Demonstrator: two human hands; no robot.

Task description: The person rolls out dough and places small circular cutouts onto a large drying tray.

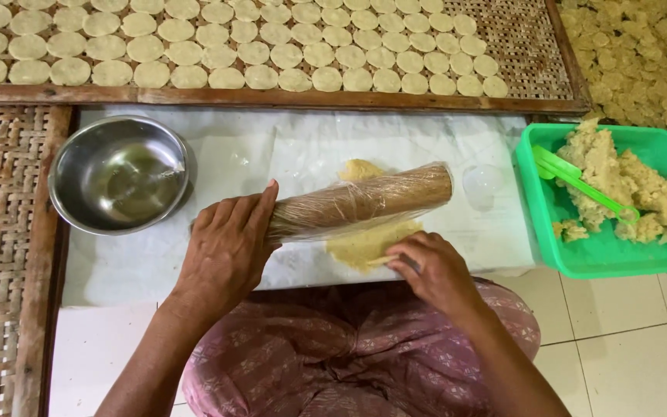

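The hands are working over a white sheet (156, 262) on the floor: the left hand (229, 251) is lying flat and open on the near end of a film-wrapped roller (364, 202), pressing rather than gripping it, while the right hand (430, 270) is pinching the near edge of the flattened dough (368, 245) with curled fingers. The roller is resting across the dough, slanting up to the right. With only one end pressed, the roller is likely tipping unevenly, and the thin dough could tear at the pinched edge. A steel bowl (117, 174) is sitting to the left, a green tub (580, 255) of dough to the right.
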